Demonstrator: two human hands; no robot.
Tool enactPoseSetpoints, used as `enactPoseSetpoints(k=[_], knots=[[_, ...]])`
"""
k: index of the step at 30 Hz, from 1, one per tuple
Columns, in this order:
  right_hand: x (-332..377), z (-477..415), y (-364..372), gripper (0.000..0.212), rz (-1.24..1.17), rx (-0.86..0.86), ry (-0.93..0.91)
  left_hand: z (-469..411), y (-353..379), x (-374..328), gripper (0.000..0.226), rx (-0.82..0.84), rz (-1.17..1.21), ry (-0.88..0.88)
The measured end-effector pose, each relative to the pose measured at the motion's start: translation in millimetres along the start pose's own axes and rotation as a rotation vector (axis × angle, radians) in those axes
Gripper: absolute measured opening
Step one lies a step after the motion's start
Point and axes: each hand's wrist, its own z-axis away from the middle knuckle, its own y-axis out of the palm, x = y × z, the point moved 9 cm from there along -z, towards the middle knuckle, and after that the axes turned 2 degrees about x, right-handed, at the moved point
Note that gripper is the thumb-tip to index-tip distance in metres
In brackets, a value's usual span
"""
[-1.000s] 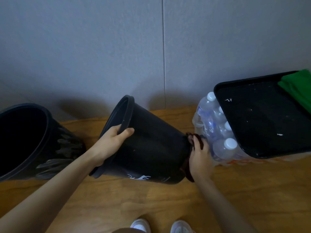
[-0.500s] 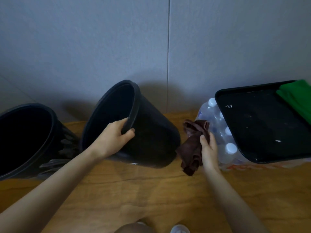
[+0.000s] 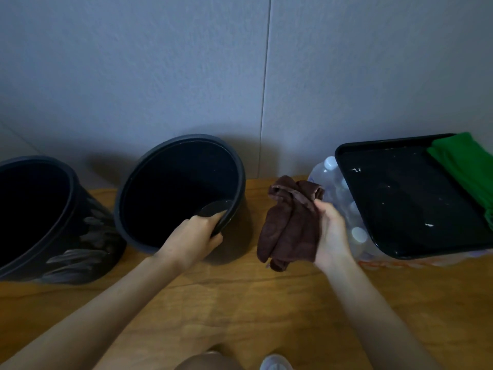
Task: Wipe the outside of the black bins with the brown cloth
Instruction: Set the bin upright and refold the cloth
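A plain black bin (image 3: 149, 188) stands upright on the wooden floor, its mouth facing me. My left hand (image 3: 193, 237) grips its near rim, fingers curled over the edge. A second black bin (image 3: 77, 244) with a pale leaf pattern stands at the left, partly cut off by the frame. My right hand (image 3: 330, 233) holds the crumpled brown cloth (image 3: 290, 222) in the air to the right of the plain bin, apart from it.
A pack of water bottles (image 3: 333, 182) lies by the wall at the right, with a black tray (image 3: 405, 198) resting on it and a green cloth (image 3: 466, 166) on the tray. A grey wall runs behind everything. My shoe (image 3: 274, 363) shows at the bottom edge.
The plain bin went from lying tilted on its side to standing upright. My right hand lifted the brown cloth away from the bin's base and now holds it clear beside it.
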Motion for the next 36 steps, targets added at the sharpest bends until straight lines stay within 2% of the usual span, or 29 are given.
enactPoseSetpoints(k=[2,4,7,11,14,16,18,21,23,25,26,30,32,36], knots=[[-1.0,-1.4,0.1,0.041,0.039,-0.029,0.020,0.6,3.9,1.0,0.054,0.004,-0.036,0.002],[0.1,-1.9,1.6,0.038,0.123,-0.074,0.017,1.9,8.2,3.4,0.055,0.024,-0.063,-0.005],[17.3,-3.4,8.5,0.034,0.257,-0.102,-0.102,2.9,15.8,1.8,0.055,0.074,-0.164,0.020],[44.8,-5.4,13.7,0.039,0.485,-0.148,-0.240,7.2,25.6,-4.5,0.056,0.127,-0.290,0.073],[58.9,-2.4,12.9,0.038,0.656,-0.186,-0.316,9.5,30.1,-1.6,0.055,0.157,-0.276,0.062],[64.6,1.6,13.6,0.041,0.681,-0.181,-0.319,11.0,32.9,-1.5,0.061,0.204,-0.245,0.029],[71.3,5.5,12.8,0.039,0.590,-0.173,-0.306,12.4,30.1,-5.0,0.080,0.195,-0.152,-0.020],[79.1,14.9,17.6,0.034,0.409,-0.119,-0.230,12.0,-6.4,-40.6,0.089,-0.120,0.189,0.074],[79.8,23.3,27.0,0.033,0.369,-0.045,-0.158,4.8,-22.0,-63.9,0.089,-0.212,0.500,0.111],[79.3,30.7,42.3,0.032,0.367,0.056,-0.101,-10.1,-21.6,-80.5,0.095,-0.108,0.806,0.045],[80.4,31.7,47.9,0.030,0.381,0.095,-0.091,-17.3,-21.4,-87.9,0.090,-0.034,0.864,0.018],[89.0,31.8,61.1,0.024,0.520,0.151,-0.135,-27.8,-18.4,-106.3,0.031,0.256,0.968,0.034],[91.8,25.8,56.1,0.021,0.651,0.098,-0.191,-24.7,-15.9,-105.5,0.020,0.287,1.071,0.008],[98.9,17.6,42.5,0.010,0.968,-0.003,-0.424,-21.0,-14.9,-105.3,0.018,0.225,1.145,0.015]])
